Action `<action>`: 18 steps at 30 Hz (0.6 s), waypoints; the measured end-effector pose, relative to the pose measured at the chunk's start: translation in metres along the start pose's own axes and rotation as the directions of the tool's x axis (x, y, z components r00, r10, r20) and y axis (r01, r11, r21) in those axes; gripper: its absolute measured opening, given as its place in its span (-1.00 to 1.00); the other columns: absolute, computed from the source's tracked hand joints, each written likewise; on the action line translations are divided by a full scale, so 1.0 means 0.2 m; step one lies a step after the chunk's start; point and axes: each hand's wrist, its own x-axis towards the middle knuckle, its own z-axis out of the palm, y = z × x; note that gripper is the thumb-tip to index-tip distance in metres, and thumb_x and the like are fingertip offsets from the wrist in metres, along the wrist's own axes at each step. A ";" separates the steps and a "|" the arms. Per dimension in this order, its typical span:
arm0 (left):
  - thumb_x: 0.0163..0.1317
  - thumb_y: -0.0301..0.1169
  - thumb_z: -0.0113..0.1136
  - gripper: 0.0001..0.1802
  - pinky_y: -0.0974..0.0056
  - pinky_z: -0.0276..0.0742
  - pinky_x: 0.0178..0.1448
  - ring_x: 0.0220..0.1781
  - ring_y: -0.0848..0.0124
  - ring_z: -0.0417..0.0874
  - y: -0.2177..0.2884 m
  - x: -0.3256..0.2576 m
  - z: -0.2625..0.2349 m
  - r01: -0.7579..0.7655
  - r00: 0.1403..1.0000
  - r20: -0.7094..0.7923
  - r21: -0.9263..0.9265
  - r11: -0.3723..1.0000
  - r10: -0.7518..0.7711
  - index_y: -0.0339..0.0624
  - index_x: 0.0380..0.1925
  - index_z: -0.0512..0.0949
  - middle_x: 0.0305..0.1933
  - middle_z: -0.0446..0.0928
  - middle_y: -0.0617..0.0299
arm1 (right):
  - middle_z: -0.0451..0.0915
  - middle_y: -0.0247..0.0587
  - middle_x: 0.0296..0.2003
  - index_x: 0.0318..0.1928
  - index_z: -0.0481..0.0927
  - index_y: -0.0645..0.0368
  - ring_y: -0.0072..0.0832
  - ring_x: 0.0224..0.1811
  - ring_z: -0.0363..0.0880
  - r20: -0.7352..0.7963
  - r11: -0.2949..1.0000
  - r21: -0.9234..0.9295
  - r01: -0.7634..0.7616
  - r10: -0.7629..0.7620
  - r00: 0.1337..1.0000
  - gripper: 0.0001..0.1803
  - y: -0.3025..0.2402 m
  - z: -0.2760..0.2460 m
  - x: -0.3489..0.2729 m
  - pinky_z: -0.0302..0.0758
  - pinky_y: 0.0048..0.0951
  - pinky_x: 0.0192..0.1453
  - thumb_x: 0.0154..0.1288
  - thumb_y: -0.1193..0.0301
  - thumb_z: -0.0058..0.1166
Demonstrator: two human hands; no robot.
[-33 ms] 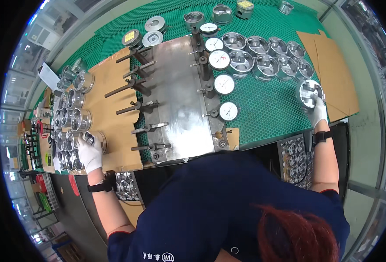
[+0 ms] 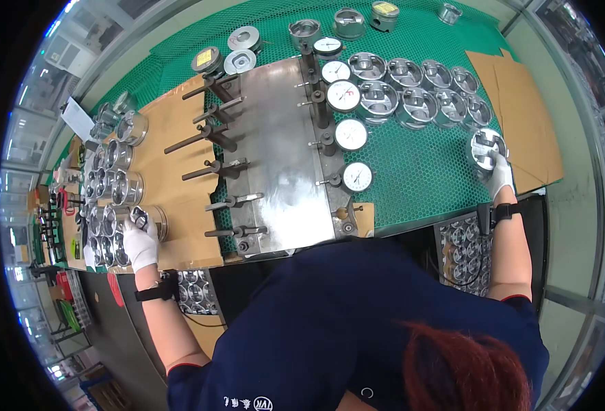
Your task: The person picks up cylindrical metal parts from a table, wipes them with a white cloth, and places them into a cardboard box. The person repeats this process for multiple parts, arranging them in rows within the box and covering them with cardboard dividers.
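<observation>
My left hand (image 2: 140, 246), in a white glove, is closed on a metal piston (image 2: 157, 220) at the left, among other pistons on the cardboard (image 2: 179, 171). My fingers reach into its open side, and the glove partly covers it. Far to the right, my right hand (image 2: 499, 175), also gloved, grips another piston (image 2: 484, 145) with its open side up. It is by the near end of two rows of pistons (image 2: 417, 106); I cannot tell whether it rests on the green mat (image 2: 419, 185).
Between my hands stands a steel plate (image 2: 282, 157) with dark posts and clamp arms (image 2: 213, 169) on its left. Several dial gauges (image 2: 351, 134) line its right side. More pistons (image 2: 349, 24) stand at the back. Brown cardboard (image 2: 521, 116) lies at the right edge.
</observation>
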 end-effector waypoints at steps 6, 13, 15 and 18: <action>0.12 -0.22 0.41 -0.52 0.05 0.61 0.09 -0.04 -0.04 0.71 0.01 0.02 0.07 -0.066 0.997 0.032 0.115 0.991 0.063 -0.28 -0.01 0.63 -0.04 0.68 -0.09 | 0.64 -0.28 -0.27 0.06 0.55 -0.07 -0.38 -0.33 0.63 -0.236 0.994 0.001 -0.107 0.104 0.966 -0.65 0.09 -0.23 0.46 0.59 -0.36 -0.44 0.41 0.05 0.08; 0.21 -0.09 0.31 -0.51 -0.06 0.56 0.10 -0.03 -0.18 0.67 0.06 0.04 0.12 0.116 0.983 0.130 0.084 0.990 -0.127 -0.33 -0.10 0.63 -0.07 0.65 -0.27 | 0.42 -0.16 0.29 0.32 0.46 0.07 -0.31 0.10 0.56 -0.304 0.938 0.235 0.254 -0.177 0.936 -0.43 0.12 -0.10 0.14 0.60 -0.34 0.12 0.44 0.03 0.08; 0.24 -0.06 0.27 -0.50 -0.09 0.55 0.09 -0.05 -0.20 0.66 -0.04 0.06 0.16 0.112 0.975 0.187 0.044 0.993 -0.118 -0.35 -0.14 0.63 -0.08 0.65 -0.29 | 0.37 -0.16 0.33 0.35 0.42 0.06 -0.28 0.11 0.55 -0.315 0.925 0.207 0.319 -0.245 0.917 -0.40 0.19 -0.09 0.12 0.60 -0.32 0.13 0.43 0.07 0.12; 0.33 0.02 0.10 -0.43 -0.08 0.51 0.17 0.06 -0.23 0.62 0.19 -0.02 -0.02 0.097 0.940 0.326 0.021 0.995 -0.099 -0.38 -0.15 0.66 -0.04 0.63 -0.36 | 0.47 -0.31 0.23 0.26 0.54 -0.01 -0.47 0.17 0.49 -0.197 0.908 0.200 0.369 -0.332 0.923 -0.56 0.03 0.23 -0.27 0.57 -0.37 0.16 0.40 0.29 0.17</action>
